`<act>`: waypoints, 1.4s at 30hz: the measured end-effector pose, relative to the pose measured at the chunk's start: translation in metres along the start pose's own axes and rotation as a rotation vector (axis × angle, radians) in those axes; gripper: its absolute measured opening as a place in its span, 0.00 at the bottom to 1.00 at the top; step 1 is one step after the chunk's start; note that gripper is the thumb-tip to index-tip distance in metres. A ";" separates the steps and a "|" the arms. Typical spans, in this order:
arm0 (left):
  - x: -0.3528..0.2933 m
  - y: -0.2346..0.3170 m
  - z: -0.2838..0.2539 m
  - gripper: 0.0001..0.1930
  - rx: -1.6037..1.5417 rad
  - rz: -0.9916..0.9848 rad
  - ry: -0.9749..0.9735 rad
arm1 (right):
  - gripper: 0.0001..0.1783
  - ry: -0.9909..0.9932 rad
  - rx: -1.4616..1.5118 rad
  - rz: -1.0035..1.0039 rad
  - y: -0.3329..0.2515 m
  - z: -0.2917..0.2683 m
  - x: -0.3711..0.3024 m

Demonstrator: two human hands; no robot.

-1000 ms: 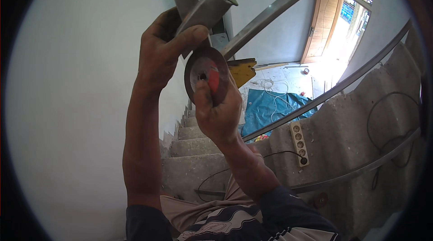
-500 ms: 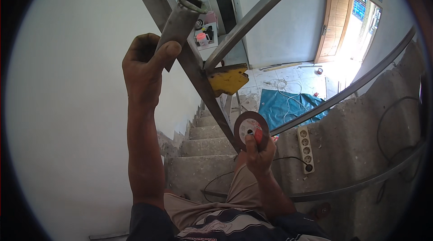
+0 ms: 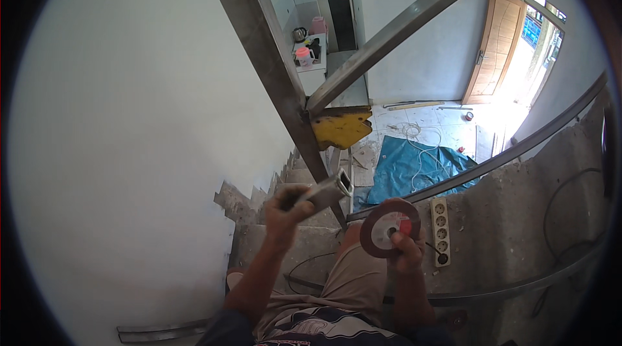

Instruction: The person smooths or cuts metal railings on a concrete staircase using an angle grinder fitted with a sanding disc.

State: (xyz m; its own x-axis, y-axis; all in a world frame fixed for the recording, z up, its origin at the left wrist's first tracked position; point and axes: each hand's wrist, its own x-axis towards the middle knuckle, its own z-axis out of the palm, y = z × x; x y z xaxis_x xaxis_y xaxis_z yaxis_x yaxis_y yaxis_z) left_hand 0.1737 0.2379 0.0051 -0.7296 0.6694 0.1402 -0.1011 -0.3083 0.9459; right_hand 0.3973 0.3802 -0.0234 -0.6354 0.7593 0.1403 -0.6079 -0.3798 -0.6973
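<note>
My left hand (image 3: 284, 216) is closed round a short piece of rectangular metal tube (image 3: 327, 192), its hollow end facing right. In my right hand (image 3: 408, 255) is a round cutting disc (image 3: 372, 234), dark brown with a pale and red label, my thumb by its centre hole. The disc is upright, apart from the tube. Just beyond both hands, a steel beam (image 3: 262, 41) slopes down across the stairs. A curved steel bar (image 3: 395, 28) meets it, and a yellow metal piece (image 3: 342, 129) with ragged edges sits at that joint.
Rough concrete stairs (image 3: 291, 232) lead down beside a white wall (image 3: 129, 119). A power strip (image 3: 440, 232) with a plugged cable lies to my right, between curved steel rails (image 3: 518, 150). Below are a blue tarp (image 3: 395, 171) and a wooden door (image 3: 495, 48). Metal strips (image 3: 159, 331) lie lower left.
My left hand has come down and to the right with the tube, now tilted closer to the disc. My right hand has shifted slightly right and down with the disc. The view has shifted a little.
</note>
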 end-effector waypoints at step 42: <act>-0.058 -0.146 -0.012 0.14 0.436 -0.556 -0.304 | 0.30 1.197 -1.812 -0.399 -0.203 -0.178 -0.081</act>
State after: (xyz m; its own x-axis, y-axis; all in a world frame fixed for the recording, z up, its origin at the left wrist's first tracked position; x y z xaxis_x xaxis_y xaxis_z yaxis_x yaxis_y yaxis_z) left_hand 0.2226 0.2363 -0.1442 -0.4253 0.8236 -0.3752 -0.0765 0.3803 0.9217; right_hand 0.6570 0.4895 -0.0188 0.3102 0.7939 0.5230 0.8236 0.0503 -0.5649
